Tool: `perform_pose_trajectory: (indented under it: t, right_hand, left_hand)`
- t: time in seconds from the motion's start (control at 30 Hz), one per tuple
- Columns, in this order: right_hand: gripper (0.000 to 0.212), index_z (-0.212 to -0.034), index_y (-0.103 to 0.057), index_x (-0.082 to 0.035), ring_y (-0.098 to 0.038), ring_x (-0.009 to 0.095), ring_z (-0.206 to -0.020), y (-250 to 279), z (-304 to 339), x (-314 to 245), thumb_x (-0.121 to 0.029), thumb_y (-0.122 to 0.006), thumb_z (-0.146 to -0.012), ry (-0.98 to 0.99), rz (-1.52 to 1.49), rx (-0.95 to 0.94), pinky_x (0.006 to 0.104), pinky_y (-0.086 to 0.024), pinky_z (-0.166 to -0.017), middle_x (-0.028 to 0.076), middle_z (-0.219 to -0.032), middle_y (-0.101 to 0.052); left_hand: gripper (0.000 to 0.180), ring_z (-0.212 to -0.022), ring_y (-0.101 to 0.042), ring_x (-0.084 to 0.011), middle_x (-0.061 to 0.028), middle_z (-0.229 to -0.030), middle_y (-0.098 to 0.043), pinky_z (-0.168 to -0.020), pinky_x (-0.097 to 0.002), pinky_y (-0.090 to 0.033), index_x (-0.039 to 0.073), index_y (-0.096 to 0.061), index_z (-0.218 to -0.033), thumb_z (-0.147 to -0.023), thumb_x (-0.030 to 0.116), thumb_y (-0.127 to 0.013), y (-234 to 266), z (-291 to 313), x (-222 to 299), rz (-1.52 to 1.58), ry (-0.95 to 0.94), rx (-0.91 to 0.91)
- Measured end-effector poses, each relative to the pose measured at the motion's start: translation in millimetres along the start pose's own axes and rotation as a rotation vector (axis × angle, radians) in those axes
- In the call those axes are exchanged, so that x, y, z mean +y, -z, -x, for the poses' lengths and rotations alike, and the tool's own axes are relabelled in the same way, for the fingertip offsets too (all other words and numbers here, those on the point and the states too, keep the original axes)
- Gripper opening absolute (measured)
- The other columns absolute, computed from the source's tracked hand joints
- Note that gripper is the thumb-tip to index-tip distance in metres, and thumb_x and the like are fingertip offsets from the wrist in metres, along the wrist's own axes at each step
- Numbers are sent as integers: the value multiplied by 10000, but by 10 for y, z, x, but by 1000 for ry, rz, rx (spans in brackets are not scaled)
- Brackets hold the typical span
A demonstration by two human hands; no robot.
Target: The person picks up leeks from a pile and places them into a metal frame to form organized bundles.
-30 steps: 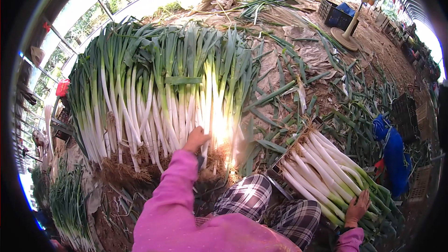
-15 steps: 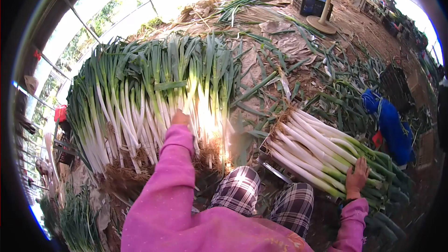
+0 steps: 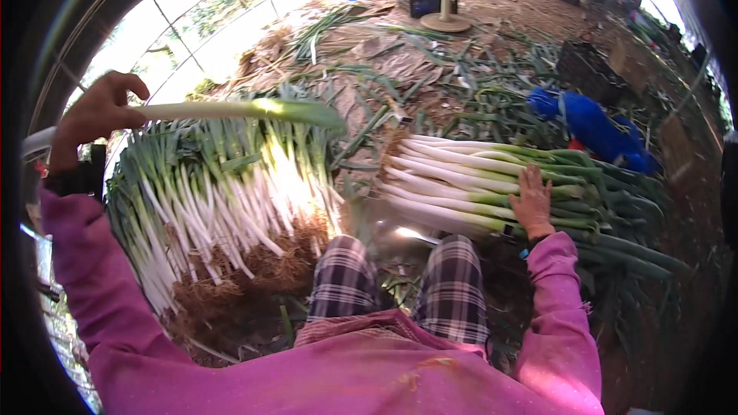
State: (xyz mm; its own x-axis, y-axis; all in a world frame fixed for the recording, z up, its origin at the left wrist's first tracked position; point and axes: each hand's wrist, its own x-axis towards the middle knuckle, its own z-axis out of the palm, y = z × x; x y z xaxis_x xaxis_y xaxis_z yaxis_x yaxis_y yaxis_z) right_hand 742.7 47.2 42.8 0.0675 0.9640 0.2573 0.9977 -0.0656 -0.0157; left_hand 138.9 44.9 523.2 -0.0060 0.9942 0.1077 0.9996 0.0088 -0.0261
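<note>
Leek in the air (image 3: 246, 110): raised at the left, stretched above the far leafy tops of the leek row, white shank to the left, green end pointing right.
Left hand (image 3: 100, 111): fingers curled and thumb bent about the leek's white shank, a small gap showing between index finger and thumb; it has hold of this one stalk, and how tightly I cannot tell.
Right hand (image 3: 532, 200): fingers spread, palm down on the leek stack, near where white turns to green; it grasps nothing.
Leek stack (image 3: 453, 183): at the right, stalks side by side, roots to the left, green leaves trailing right.
Leek row (image 3: 223, 192): at the left, many stalks packed together, brown roots (image 3: 254, 265) near, leaves far.
Plaid trousers (image 3: 453, 277): both knees near, toward the gap between row and stack.
Blue bundle (image 3: 596, 127): just beyond the stack, at the right.
Dark crate (image 3: 588, 71): farther still, behind the bundle.
Pale stand (image 3: 446, 23): far, round-based, before a black crate (image 3: 413, 1).
</note>
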Motion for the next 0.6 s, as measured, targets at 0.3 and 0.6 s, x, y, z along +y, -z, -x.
perform_pose_trajectory:
  t: [0.3, 0.6]
  right_hand:
    - [519, -1276, -554, -92, -255, 281, -1400, 354, 963, 387, -296, -662, -811, 32, -44, 55, 551, -199, -1120, 99, -1484, -335]
    - [651, -1292, -517, -49, -365, 276, -1345, 667, 1058, 705, -515, -619, -849, -51, -1789, 340, 492, -299, -1091, 125, -1429, -418]
  left_hand:
    - [273, -789, -566, -52, -7, -879, -648, -706, -209, -475, 20, -663, -1073, -811, 65, -728, -439, 147, 1516, 616, -675, 146]
    - [316, -788, -639, -221, -73, -857, -645, -677, -330, -516, 100, -679, -1024, -728, 135, -782, -2836, -127, 2815, 839, -1017, 181]
